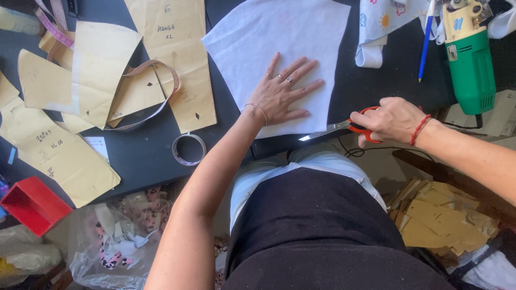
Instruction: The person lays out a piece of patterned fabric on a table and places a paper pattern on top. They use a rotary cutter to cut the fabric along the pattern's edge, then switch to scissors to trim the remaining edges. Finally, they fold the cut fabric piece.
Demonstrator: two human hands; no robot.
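Single view, worn on the head, looking steeply down over the torso onto the dark worktop (145,156). Close range: both forearms fill the lower frame, left hand (280,94) near centre, right hand (388,119) at the near edge. Floor clutter visible below the worktop's front edge.

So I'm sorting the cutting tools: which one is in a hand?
The orange-handled scissors, gripped by the right hand; the green electric cutter lies untouched.
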